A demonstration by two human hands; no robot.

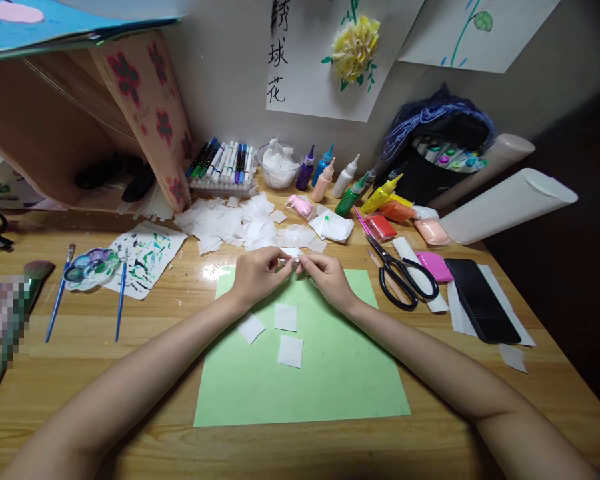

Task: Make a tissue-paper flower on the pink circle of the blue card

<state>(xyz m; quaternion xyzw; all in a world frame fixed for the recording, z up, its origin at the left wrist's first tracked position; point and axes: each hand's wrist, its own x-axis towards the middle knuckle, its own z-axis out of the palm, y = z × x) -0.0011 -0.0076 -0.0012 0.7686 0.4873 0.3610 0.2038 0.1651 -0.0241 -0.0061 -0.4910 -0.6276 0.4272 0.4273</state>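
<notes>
Above the far edge of a green sheet of paper [340,380], my left hand [260,272] and my right hand [327,275] meet fingertip to fingertip. Pinched between them is a small white paper piece [293,253], partly covered by the fingers. Both hands are closed on it. Three white paper squares lie on the green sheet: one square [285,317] in the middle, another square [291,351] nearer to me, and a tilted square [251,327] by my left wrist. Just beyond my hands spreads a loose pile of white paper pieces [215,223].
Black-handled scissors [400,277] and a phone [483,300] lie on the right. Several paint bottles [347,177], a bowl of white paper [279,167] and markers [223,163] line the back. Paintbrushes [122,293] and a paint palette [91,268] are on the left.
</notes>
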